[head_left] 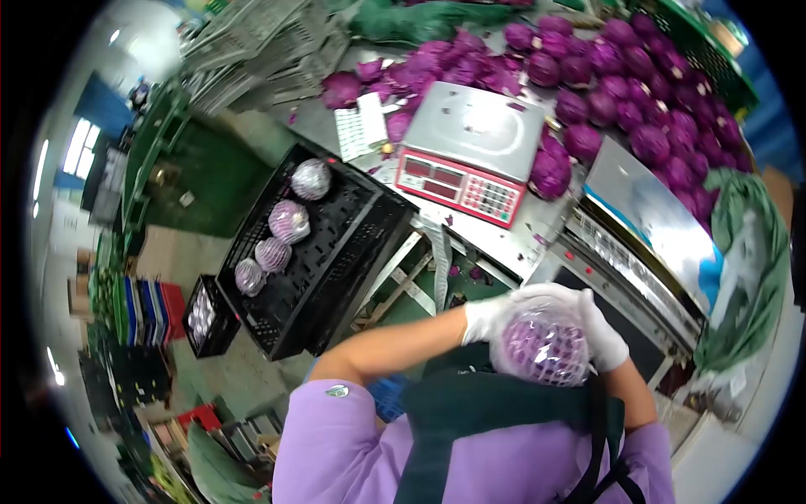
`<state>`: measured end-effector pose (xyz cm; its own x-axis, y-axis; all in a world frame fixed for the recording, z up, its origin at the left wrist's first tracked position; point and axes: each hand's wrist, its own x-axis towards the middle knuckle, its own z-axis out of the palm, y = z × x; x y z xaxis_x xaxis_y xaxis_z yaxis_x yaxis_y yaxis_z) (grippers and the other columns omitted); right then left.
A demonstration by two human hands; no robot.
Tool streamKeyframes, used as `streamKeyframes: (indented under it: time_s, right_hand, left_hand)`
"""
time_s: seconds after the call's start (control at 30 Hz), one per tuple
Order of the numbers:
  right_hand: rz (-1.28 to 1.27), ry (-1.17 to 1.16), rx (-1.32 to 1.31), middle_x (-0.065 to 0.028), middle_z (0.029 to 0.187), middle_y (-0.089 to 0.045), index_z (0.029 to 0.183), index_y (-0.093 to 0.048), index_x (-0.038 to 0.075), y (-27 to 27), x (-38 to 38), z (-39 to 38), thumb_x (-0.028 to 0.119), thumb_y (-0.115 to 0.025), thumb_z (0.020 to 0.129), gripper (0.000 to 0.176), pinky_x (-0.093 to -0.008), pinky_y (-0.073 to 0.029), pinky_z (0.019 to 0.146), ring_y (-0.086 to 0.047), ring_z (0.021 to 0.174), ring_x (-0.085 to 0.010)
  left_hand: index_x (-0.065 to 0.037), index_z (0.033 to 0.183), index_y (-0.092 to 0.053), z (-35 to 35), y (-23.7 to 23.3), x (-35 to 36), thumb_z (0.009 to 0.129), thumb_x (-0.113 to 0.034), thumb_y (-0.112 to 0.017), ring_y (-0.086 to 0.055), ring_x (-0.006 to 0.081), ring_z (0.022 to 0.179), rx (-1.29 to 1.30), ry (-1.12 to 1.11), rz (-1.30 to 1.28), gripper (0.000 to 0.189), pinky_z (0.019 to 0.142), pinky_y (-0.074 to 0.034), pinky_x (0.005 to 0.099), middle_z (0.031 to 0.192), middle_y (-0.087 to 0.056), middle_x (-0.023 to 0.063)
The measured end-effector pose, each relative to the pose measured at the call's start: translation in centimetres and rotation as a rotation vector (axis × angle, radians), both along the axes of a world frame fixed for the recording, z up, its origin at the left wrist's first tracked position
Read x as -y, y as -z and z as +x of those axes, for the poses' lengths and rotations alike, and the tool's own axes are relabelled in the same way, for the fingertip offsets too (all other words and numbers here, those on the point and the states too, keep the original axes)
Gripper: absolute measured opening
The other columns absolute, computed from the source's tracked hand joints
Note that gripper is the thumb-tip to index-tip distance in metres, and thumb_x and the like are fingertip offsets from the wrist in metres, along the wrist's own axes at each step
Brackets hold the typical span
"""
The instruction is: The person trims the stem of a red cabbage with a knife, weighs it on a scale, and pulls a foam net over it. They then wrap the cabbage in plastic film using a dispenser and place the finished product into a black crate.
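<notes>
Between my two white-gloved hands, close to my apron, is a purple cabbage (544, 346) in a foam net and clear plastic film. My left hand (495, 317) is wrapped round its left and upper side, and my right hand (604, 336) holds its right side. Just beyond them lies the wrapping machine (617, 315). A scale (478, 126) with a red front panel stands on the table further off. To the left, a black crate (336, 244) holds several wrapped cabbages (290, 222).
Many unwrapped purple cabbages (651, 143) are heaped at the back right, with loose purple leaves (453, 63) behind the scale. Grey crates (252, 50) stand at the back left beside a green bin (201, 181). A green bag (739, 277) hangs at the right.
</notes>
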<state>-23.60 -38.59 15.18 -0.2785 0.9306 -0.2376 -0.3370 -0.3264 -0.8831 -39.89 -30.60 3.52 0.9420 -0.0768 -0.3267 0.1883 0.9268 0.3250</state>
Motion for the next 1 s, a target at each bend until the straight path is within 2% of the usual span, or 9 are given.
streamKeyframes:
  time_s: [0.1, 0.13, 0.27, 0.37, 0.4, 0.57, 0.7, 0.83, 1.0]
  right_hand:
    - [-0.375, 0.401, -0.503, -0.0167, 0.129, -0.06, 0.133, -0.052, -0.002, 5.9, 1.0, 0.5, 0.06, -0.025, 0.102, 0.075, -0.04, -0.042, 0.107, -0.058, 0.119, -0.0284]
    - [-0.379, 0.39, -0.61, -0.0158, 0.128, -0.061, 0.132, -0.054, -0.001, 6.8, 0.0, -0.4, 0.062, -0.024, 0.101, 0.076, -0.0405, -0.042, 0.108, -0.058, 0.119, -0.0275]
    - [-0.124, 0.385, -0.217, -0.0137, 0.144, -0.047, 0.145, -0.038, -0.001, 7.1, -5.6, -5.3, 0.048, -0.022, 0.106, 0.064, -0.0368, -0.031, 0.114, -0.043, 0.135, -0.0225]
    - [0.137, 0.303, 0.051, -0.0179, 0.152, -0.036, 0.148, -0.029, -0.005, 6.4, -7.9, -8.2, 0.029, -0.037, 0.106, 0.055, -0.038, -0.028, 0.116, -0.037, 0.14, -0.0236]
    - [0.217, 0.213, 0.141, -0.0184, 0.152, -0.037, 0.148, -0.032, -0.004, 6.0, -7.8, -8.1, 0.037, -0.038, 0.105, 0.059, -0.0414, -0.03, 0.114, -0.034, 0.143, -0.0282]
    - [0.051, 0.315, 0.259, -0.0173, 0.14, -0.053, 0.139, -0.046, -0.005, 8.6, -7.2, -6.0, 0.032, -0.04, 0.106, 0.05, -0.0388, -0.045, 0.101, -0.051, 0.13, -0.0274]
    - [-0.097, 0.467, 0.212, -0.0152, 0.132, -0.058, 0.133, -0.052, -0.005, 9.7, -6.8, -5.2, 0.029, -0.042, 0.106, 0.045, -0.0344, -0.048, 0.094, -0.057, 0.121, -0.0232]
    - [-0.126, 0.516, 0.255, -0.0138, 0.13, -0.06, 0.131, -0.055, -0.003, 9.5, -6.9, -4.9, 0.026, -0.043, 0.106, 0.041, -0.0328, -0.048, 0.093, -0.059, 0.118, -0.0218]
    - [-0.165, 0.576, 0.418, -0.0107, 0.119, -0.067, 0.124, -0.06, -0.004, 8.7, -6.0, -3.1, 0.023, -0.046, 0.105, 0.036, -0.0294, -0.048, 0.092, -0.062, 0.107, -0.0157]
  left_hand:
    - [-0.006, 0.154, -0.025, -4.1, 0.1, 0.9, 0.097, -0.057, -0.048, -0.04, 0.027, 0.139, 0.138, -0.214, -0.496, 0.08, 0.116, -0.032, 0.0432, 0.152, -0.04, 0.0129]
    - [-0.008, 0.155, -0.023, -4.9, -0.4, 1.0, 0.093, -0.066, -0.046, -0.033, 0.0288, 0.142, 0.147, -0.269, -0.387, 0.088, 0.117, -0.029, 0.0487, 0.155, -0.034, 0.0131]
    - [-0.015, 0.15, -0.034, -7.9, -0.9, -0.8, 0.093, -0.055, -0.057, -0.043, 0.0327, 0.136, 0.045, -0.663, -0.28, 0.074, 0.109, -0.037, 0.0585, 0.15, -0.042, 0.0117]
    - [-0.009, 0.146, -0.037, -12.5, -4.0, -7.1, 0.094, -0.037, -0.061, -0.052, 0.0299, 0.128, 0.052, -0.971, -0.303, 0.063, 0.107, -0.046, 0.0503, 0.141, -0.049, 0.0154]
    - [-0.008, 0.146, -0.037, -15.4, -3.1, -9.1, 0.097, -0.035, -0.057, -0.052, 0.0296, 0.127, 0.204, -1.009, 0.043, 0.06, 0.106, -0.047, 0.0495, 0.14, -0.05, 0.0164]
    - [-0.006, 0.141, -0.037, -26.3, 0.1, -19.2, 0.084, -0.021, -0.075, -0.057, 0.025, 0.117, -0.606, -1.604, 0.67, 0.07, 0.096, -0.052, 0.0435, 0.13, -0.053, 0.0106]
    - [0.0, 0.147, -0.028, -29.9, 9.0, -26.6, 0.073, -0.016, -0.087, -0.052, 0.0237, 0.12, -1.067, -1.614, 1.021, 0.096, 0.1, -0.046, 0.0377, 0.137, -0.047, 0.0162]
    - [-0.006, 0.149, -0.029, -28.3, 16.3, -29.9, 0.067, -0.029, -0.09, -0.05, 0.0292, 0.124, -1.668, -1.104, 1.066, 0.105, 0.107, -0.042, 0.0419, 0.139, -0.045, 0.0236]
    - [-0.017, 0.148, -0.026, -29.0, 14.6, -30.6, 0.08, -0.029, -0.083, -0.054, 0.0277, 0.116, -1.025, -1.096, 0.871, 0.089, 0.093, -0.051, 0.0418, 0.139, -0.044, 0.0137]
